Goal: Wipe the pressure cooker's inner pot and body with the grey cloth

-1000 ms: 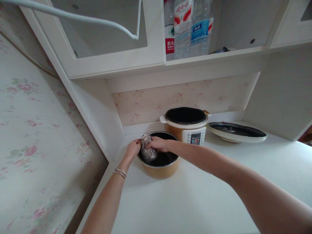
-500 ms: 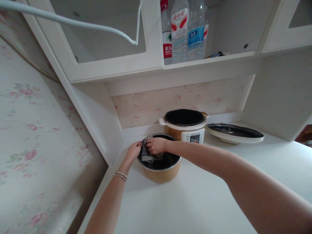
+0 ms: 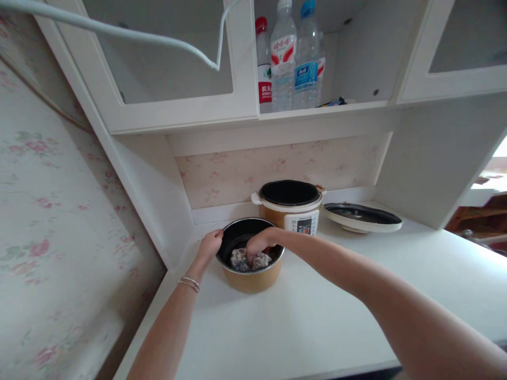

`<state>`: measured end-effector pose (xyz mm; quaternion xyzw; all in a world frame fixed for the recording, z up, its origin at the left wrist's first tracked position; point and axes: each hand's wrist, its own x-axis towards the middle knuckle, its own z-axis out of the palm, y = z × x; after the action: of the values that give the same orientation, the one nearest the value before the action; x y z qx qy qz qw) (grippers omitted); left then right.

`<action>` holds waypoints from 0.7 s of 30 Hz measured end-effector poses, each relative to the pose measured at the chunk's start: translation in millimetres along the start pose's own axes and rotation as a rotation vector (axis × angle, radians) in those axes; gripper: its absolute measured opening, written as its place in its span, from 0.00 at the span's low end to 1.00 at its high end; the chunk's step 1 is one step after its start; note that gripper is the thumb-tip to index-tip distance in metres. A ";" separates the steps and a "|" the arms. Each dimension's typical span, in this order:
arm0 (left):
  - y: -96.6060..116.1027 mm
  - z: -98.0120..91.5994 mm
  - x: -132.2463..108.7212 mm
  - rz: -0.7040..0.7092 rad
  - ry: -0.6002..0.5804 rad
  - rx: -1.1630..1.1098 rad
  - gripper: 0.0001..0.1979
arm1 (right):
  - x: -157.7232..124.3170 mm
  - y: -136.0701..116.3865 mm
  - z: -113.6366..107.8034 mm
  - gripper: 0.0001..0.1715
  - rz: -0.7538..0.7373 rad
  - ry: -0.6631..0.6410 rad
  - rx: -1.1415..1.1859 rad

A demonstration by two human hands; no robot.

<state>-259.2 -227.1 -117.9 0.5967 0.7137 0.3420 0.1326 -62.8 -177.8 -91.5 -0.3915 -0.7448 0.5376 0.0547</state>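
A tan inner pot (image 3: 253,278) with a dark inside stands on the white counter, near the left corner. My left hand (image 3: 209,247) grips its left rim, fingers curled over the edge. My right hand (image 3: 258,244) reaches down into the pot and is closed on a patterned grey-white cloth (image 3: 240,259) that lies against the pot's bottom. Behind the pot stands the rice cooker body (image 3: 291,208), with no lid on it.
The cooker's lid (image 3: 361,217) lies upside down on the counter to the right. Water bottles (image 3: 283,58) stand on an open shelf above. A white cable (image 3: 119,30) runs across the cupboard door. A wall panel closes the left side.
My right hand has moved the cloth from the pot's left rim down to its bottom. My left hand has stayed on the rim. The view has tilted upward slightly.
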 end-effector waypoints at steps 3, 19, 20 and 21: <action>6.7 -1.7 -3.9 -0.011 0.008 -0.009 0.18 | -11.4 -1.5 21.3 0.14 -0.038 -0.100 0.219; 2.2 0.8 -13.9 -0.245 0.035 -0.090 0.21 | -175.4 60.0 -56.1 0.23 -0.349 0.690 0.953; 1.4 0.7 -14.3 -0.243 0.049 -0.078 0.20 | -184.2 73.0 -55.6 0.24 -0.339 0.714 0.954; 0.9 0.5 -15.0 -0.241 0.064 -0.065 0.20 | -189.7 84.9 -53.4 0.24 -0.320 0.725 0.965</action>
<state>-254.4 -240.9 -121.0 0.4908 0.7726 0.3656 0.1691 139.0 -249.4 -76.5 -0.3640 -0.4014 0.6315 0.5547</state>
